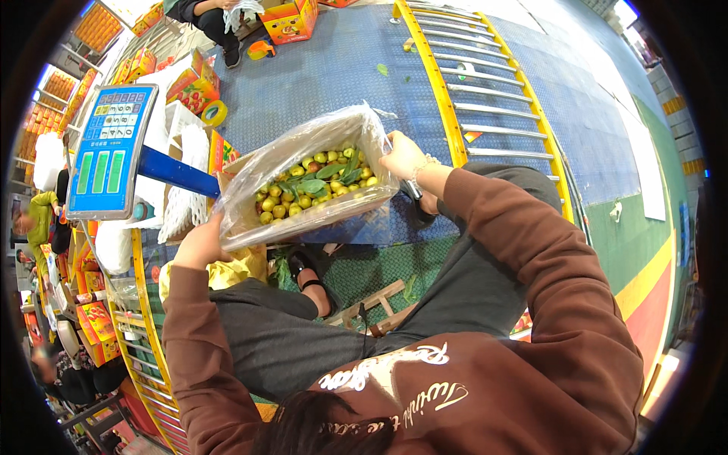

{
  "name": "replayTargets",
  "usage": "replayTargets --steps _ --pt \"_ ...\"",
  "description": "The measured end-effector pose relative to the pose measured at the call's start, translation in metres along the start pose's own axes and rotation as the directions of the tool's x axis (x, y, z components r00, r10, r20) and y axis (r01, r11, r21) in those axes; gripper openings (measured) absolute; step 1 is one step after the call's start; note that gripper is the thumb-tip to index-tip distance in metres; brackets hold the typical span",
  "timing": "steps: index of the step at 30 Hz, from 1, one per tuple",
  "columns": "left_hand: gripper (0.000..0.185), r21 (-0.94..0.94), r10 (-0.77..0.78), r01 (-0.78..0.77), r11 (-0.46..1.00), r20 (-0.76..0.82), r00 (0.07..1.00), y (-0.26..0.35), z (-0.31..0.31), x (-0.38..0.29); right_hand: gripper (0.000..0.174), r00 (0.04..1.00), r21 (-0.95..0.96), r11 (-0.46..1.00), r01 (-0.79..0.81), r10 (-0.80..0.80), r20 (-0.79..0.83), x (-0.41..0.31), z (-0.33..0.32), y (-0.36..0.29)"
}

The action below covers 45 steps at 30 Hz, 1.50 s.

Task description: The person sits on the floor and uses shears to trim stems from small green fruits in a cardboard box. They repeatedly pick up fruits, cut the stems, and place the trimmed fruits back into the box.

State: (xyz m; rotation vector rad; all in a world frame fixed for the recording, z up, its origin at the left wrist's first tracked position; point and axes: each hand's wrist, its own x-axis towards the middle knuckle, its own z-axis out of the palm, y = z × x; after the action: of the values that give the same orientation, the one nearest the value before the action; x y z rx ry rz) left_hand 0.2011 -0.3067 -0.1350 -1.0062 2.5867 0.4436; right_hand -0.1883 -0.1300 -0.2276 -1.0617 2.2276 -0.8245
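Observation:
Before me is a cardboard box [242, 213] lined with a clear plastic bag [273, 151]. Green-yellow jujubes [278, 211] and several green leaves [313, 186] lie inside it. At the box's left end, my left hand [202, 244] grips the corner through the film, its fingertips partly hidden. My right hand [404, 156] holds the right end, thumb and fingers pinching the bag-covered rim. Just beyond my left hand stands a digital scale's blue display [111, 151] on a blue post [176, 173]. The scale's platform is mostly hidden by the box.
A yellow-framed roller conveyor [489, 85] runs at the right, another [142, 352] at the left. Printed fruit cartons [196, 85], yellow tape [214, 113] and white foam netting [193, 170] lie beyond the scale. A person [213, 23] sits at the top. A wooden stool [375, 307] is below.

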Motion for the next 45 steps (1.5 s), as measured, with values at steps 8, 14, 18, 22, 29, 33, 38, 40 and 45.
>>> replayTargets --steps 8,14,18,22,29,33,38,40,45 --pt "0.034 -0.138 -0.154 0.117 0.984 -0.305 0.94 -0.009 -0.014 0.021 0.043 0.992 -0.007 0.995 -0.097 0.097 0.076 -0.003 -0.014 -0.01" --pt "0.033 -0.041 -0.231 0.231 0.972 0.0 0.973 0.004 -0.031 0.024 0.031 0.97 -0.06 0.989 -0.139 0.148 0.194 -0.003 -0.02 -0.006" --pt "0.023 -0.204 -0.048 -0.012 0.979 -0.286 0.957 0.007 -0.026 0.038 0.033 0.982 -0.07 0.995 -0.071 0.082 0.168 -0.004 -0.022 -0.005" --pt "0.022 -0.311 -0.002 -0.226 0.923 -0.593 0.806 0.013 -0.007 0.06 0.035 0.958 0.043 0.985 -0.167 0.152 0.244 -0.007 -0.023 -0.009" --pt "0.017 -0.969 -0.258 -0.216 -0.12 -0.18 0.949 0.006 0.002 0.075 0.029 0.99 -0.033 0.999 -0.027 0.032 0.14 -0.005 -0.017 -0.012" --pt "0.016 -0.942 -0.234 -0.026 -0.336 0.056 0.97 0.013 -0.005 0.069 0.026 0.998 -0.101 0.994 0.044 -0.038 0.056 -0.004 -0.019 -0.009" --pt "0.064 -0.419 0.221 -0.388 0.821 -0.393 0.893 0.041 -0.016 0.049 0.019 0.999 -0.046 0.998 0.036 -0.035 0.009 -0.005 -0.019 -0.011" --pt "0.074 -0.225 0.257 -0.312 0.923 -0.243 0.935 0.051 -0.016 0.039 0.019 0.998 -0.027 0.997 0.069 -0.069 0.003 -0.006 -0.015 -0.012" --pt "0.048 0.065 0.166 -0.165 0.984 -0.007 0.986 0.06 -0.014 0.05 0.025 0.987 -0.007 0.995 0.104 -0.104 -0.119 -0.009 -0.008 -0.015"
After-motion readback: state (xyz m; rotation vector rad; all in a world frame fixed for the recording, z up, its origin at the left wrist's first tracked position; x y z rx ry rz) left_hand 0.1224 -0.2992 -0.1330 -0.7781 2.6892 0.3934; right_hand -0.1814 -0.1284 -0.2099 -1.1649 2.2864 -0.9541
